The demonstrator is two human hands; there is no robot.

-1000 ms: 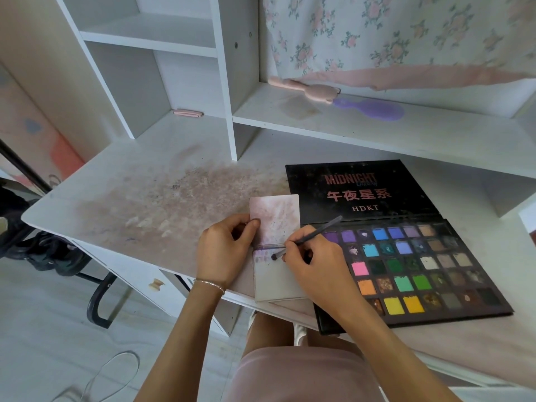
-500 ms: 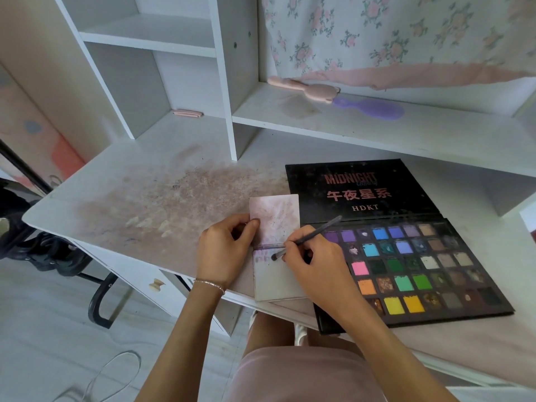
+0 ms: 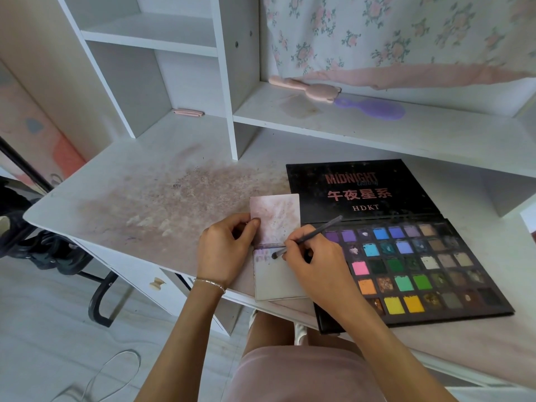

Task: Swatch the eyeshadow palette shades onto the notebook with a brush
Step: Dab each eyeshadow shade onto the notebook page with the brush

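A small open notebook [image 3: 277, 278] lies at the desk's front edge, its upper page smudged pink and faint purple swatches along the top of the lower page. My left hand [image 3: 224, 252] presses on the notebook's left side, thumb on the upper page. My right hand [image 3: 314, 264] grips a thin dark brush [image 3: 311, 235], whose tip touches the lower page near the fold. The open black eyeshadow palette [image 3: 406, 265], with several coloured pans, lies just right of the notebook; its lid bears "MIDNIGHT".
The white desk [image 3: 145, 198] is stained with pinkish powder on the left. A shelf unit rises behind, with a pink brush [image 3: 304, 88] and a purple brush [image 3: 374, 108] on it. A small pink item [image 3: 188, 113] sits in the left cubby. A floral curtain hangs behind.
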